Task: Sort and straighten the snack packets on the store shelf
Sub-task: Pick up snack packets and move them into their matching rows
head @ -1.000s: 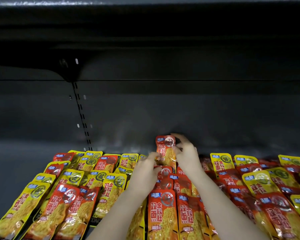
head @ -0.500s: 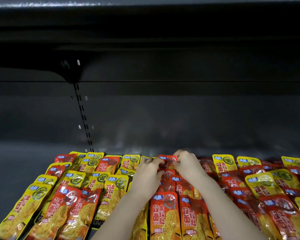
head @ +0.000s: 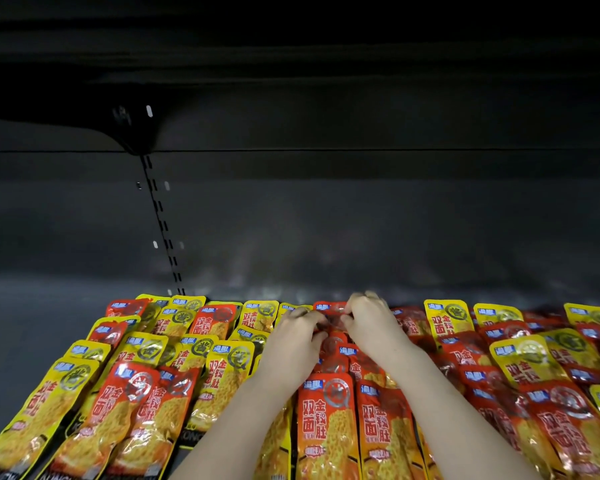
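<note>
Packets (head: 326, 427) cover the shelf (head: 32, 323). Front centre reds lie straight; left and right groups mix yellow and red, some tilted: sorting is judged partly done. At the back row, left hand (head: 291, 337) and right hand (head: 371, 323) pinch a red packet (head: 328, 308) with curled fingers.

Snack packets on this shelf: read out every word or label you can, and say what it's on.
"双面金钱肚": front red packet.
"双面金钱肚": yellow packet, left of centre.
"KONG", cut off: dark strip at the lower left.
Blue corner tags and small print: too blurred to read.
</note>
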Tool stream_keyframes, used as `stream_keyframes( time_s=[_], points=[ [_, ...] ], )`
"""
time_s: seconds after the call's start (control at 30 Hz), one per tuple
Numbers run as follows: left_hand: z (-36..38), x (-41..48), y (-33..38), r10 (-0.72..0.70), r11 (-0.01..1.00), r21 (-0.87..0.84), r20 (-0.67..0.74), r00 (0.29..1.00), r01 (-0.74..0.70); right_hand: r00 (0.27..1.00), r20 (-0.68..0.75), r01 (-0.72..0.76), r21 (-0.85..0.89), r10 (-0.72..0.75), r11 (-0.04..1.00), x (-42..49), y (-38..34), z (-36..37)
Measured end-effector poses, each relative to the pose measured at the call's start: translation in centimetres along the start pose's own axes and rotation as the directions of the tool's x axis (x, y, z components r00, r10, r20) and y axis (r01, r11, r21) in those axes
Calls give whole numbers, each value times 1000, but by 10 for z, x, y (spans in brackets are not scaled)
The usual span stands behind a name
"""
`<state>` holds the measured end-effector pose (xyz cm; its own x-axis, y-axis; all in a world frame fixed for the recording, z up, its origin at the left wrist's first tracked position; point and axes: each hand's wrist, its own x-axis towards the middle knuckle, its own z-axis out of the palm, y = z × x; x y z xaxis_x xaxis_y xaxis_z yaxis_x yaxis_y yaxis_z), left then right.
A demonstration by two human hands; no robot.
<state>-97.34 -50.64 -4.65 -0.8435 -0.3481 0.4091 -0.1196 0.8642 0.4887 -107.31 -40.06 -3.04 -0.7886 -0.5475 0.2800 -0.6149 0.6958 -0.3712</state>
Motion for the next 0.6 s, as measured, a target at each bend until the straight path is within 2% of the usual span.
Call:
stream_keyframes(
  time_s=[0.2, 0.4, 0.6],
  points=[
    [-1, 1, 1, 16, 999, -32, -4, 1000, -16, 1000, 14, 1, 20, -1, 1000, 0, -1, 3],
    [1, 1, 0, 10, 998, -56, -2, 1000, -11, 998, -30, -52, 143, 57, 988, 3, -1, 1],
    [-3, -1, 5, 8, 997, -71, -5, 1000, -9, 999, -39, -24, 153, 30, 988, -2, -3, -2]
  ],
)
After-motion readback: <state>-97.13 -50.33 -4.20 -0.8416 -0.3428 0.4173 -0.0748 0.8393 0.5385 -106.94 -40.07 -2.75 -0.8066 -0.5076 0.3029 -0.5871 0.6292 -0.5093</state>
